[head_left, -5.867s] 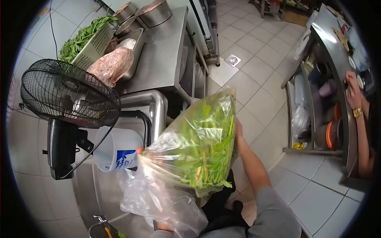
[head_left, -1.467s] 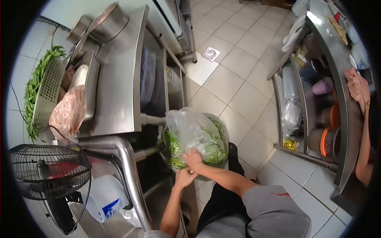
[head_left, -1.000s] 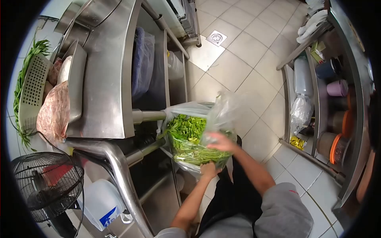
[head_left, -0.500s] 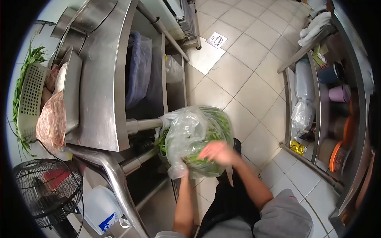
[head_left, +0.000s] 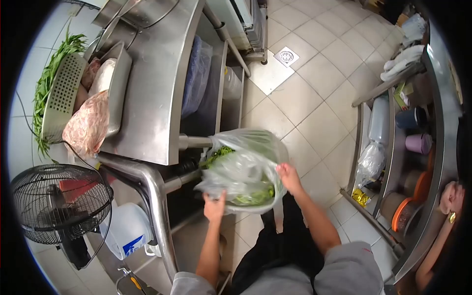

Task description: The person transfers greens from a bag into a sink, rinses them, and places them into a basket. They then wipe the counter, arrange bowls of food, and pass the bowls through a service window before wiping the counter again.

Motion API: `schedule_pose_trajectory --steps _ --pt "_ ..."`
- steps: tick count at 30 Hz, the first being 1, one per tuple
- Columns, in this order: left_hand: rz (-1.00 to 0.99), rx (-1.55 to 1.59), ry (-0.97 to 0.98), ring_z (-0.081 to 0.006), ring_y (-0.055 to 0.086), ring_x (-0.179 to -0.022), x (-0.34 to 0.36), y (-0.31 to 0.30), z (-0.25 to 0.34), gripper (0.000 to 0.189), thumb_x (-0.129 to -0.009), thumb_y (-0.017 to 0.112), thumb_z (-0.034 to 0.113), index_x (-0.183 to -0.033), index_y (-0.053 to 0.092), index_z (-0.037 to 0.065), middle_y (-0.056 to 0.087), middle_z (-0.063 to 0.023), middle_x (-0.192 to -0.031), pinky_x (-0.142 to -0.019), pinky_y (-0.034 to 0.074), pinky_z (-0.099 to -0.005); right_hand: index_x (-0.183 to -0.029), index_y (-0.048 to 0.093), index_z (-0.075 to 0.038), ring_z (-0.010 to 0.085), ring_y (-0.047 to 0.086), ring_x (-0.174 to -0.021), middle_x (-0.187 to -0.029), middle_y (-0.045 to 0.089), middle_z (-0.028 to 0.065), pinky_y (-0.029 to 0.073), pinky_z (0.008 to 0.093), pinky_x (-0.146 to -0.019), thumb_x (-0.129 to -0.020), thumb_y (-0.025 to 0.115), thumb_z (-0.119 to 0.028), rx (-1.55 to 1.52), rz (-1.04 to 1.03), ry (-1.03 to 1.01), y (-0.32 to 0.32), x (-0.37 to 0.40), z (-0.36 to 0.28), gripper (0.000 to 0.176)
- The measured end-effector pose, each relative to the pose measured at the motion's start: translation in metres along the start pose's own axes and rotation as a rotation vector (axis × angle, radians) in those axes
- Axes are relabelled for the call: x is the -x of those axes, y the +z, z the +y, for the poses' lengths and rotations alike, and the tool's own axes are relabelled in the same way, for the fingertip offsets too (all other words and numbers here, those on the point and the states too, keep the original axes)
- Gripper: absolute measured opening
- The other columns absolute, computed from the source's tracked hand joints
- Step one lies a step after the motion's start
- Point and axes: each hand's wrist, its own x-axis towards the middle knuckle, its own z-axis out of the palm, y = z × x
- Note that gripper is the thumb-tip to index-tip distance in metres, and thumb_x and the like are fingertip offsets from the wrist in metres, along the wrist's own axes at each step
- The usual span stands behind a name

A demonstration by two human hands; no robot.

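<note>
A large clear plastic bag [head_left: 246, 164] with leafy greens [head_left: 253, 196] inside hangs in front of my legs, beside the end of the steel table. My left hand [head_left: 215, 206] is closed on the near left edge of the bag. On the bag's right edge, my right hand [head_left: 289, 178] pinches the plastic with closed fingers. More greens [head_left: 219, 155] show at the bag's left side, close to the table leg. Crumpled plastic covers part of the contents.
At left is a steel table [head_left: 152, 98] with a tray of meat [head_left: 101, 93] and a perforated basket [head_left: 64, 98]. A black fan [head_left: 61, 204] stands nearby. Shelves with an orange-lidded container [head_left: 403, 211] line the right, where another person's hand [head_left: 451, 196] shows.
My right hand has gone from over the greens to the bag's right edge and closed on it. The crumpled plastic lies lower and wider. Another person's hand has appeared at right.
</note>
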Motion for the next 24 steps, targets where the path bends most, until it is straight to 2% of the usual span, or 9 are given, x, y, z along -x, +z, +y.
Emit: schedule_pose_trajectory --steps 2,4,7,12,15,18,20,23,24 --pt "-0.165 -0.075 0.301 -0.0368 0.045 -0.108 0.004 0.003 0.052 0.071 -0.071 0.059 0.050 -0.124 0.037 0.008 0.048 -0.0190 -0.115 -0.088 0.038 -0.0441 -0.085 0.057 0.001 0.0157 0.052 -0.060 -0.066 0.057 0.0101 0.042 0.0289 -0.059 -0.089 0.045 -0.021 0.052 -0.011 -0.011 0.005 0.016 -0.007 0.026" --pt "-0.036 -0.575 0.978 -0.0325 0.036 -0.119 -0.029 0.141 0.018 0.067 -0.075 0.052 0.051 -0.125 0.039 0.009 0.040 -0.0137 -0.128 -0.098 0.030 -0.0416 -0.081 0.054 -0.002 0.0041 0.040 -0.057 -0.064 0.047 -0.0029 0.034 0.0210 -0.051 -0.090 0.045 -0.019 -0.018 0.037 -0.013 0.008 0.022 -0.026 0.021" --pt "-0.248 -0.424 0.514 -0.0337 0.031 -0.121 -0.034 0.180 0.108 0.060 -0.076 0.052 0.047 -0.122 0.043 0.009 0.039 -0.0149 -0.128 -0.099 0.027 -0.0450 -0.080 0.054 -0.002 0.0042 0.040 -0.056 -0.063 0.046 -0.0035 0.033 0.0206 -0.051 -0.090 0.044 -0.020 0.032 0.042 -0.089 0.003 0.025 -0.041 0.023" --pt "-0.303 -0.334 0.329 -0.0357 0.023 -0.126 -0.073 0.160 0.177 0.050 -0.080 0.051 0.040 -0.118 0.048 0.009 0.038 -0.0169 -0.129 -0.100 0.022 -0.0509 -0.080 0.054 -0.002 0.0046 0.040 -0.057 -0.063 0.047 -0.0032 0.034 0.0210 -0.052 -0.091 0.043 -0.022 0.116 0.101 -0.158 -0.018 -0.014 -0.042 0.025" --pt "-0.405 -0.141 0.468 -0.0373 0.024 -0.125 -0.064 0.124 0.144 0.044 -0.079 0.054 0.033 -0.116 0.051 0.008 0.037 -0.0178 -0.130 -0.100 0.023 -0.0510 -0.081 0.054 0.000 0.0174 0.048 -0.055 -0.060 0.052 0.0101 0.040 0.0303 -0.055 -0.088 0.047 -0.022 -0.010 0.165 -0.142 -0.010 -0.029 -0.043 0.024" --pt "-0.500 0.344 0.775 -0.0402 0.032 -0.120 -0.032 0.093 0.085 0.041 -0.074 0.064 0.018 -0.112 0.053 0.006 0.035 -0.0201 -0.131 -0.096 0.027 -0.0513 -0.084 0.055 -0.006 0.0290 0.055 -0.061 -0.067 0.056 0.0148 0.042 0.0371 -0.058 -0.088 0.047 -0.023 0.387 0.076 -0.175 -0.004 0.004 -0.035 0.020" --pt "-0.343 0.378 0.647 -0.0388 0.045 -0.108 0.013 0.070 0.058 0.038 -0.076 0.063 0.025 -0.106 0.057 0.003 0.037 -0.0223 -0.129 -0.095 0.032 -0.0430 -0.084 0.055 -0.004 0.0296 0.055 -0.062 -0.070 0.056 0.0160 0.042 0.0361 -0.059 -0.088 0.046 -0.021 0.509 0.020 -0.244 0.001 0.034 -0.036 0.020" --pt "-0.272 0.408 0.614 -0.0352 0.047 -0.108 0.064 0.061 0.013 0.041 -0.077 0.061 0.034 -0.106 0.058 0.006 0.040 -0.0220 -0.128 -0.096 0.028 -0.0462 -0.086 0.055 -0.004 0.0341 0.054 -0.068 -0.072 0.057 0.0175 0.042 0.0395 -0.062 -0.087 0.045 -0.019 0.610 -0.031 -0.281 0.009 0.055 -0.036 0.018" --pt "-0.306 0.140 0.689 -0.0334 0.049 -0.106 0.079 0.068 -0.009 0.041 -0.077 0.059 0.038 -0.104 0.060 0.007 0.042 -0.0211 -0.125 -0.097 0.025 -0.0486 -0.088 0.056 -0.006 0.0380 0.055 -0.072 -0.073 0.057 0.0177 0.043 0.0438 -0.063 -0.086 0.044 -0.019 0.594 -0.032 -0.252 0.010 0.060 -0.035 0.017"
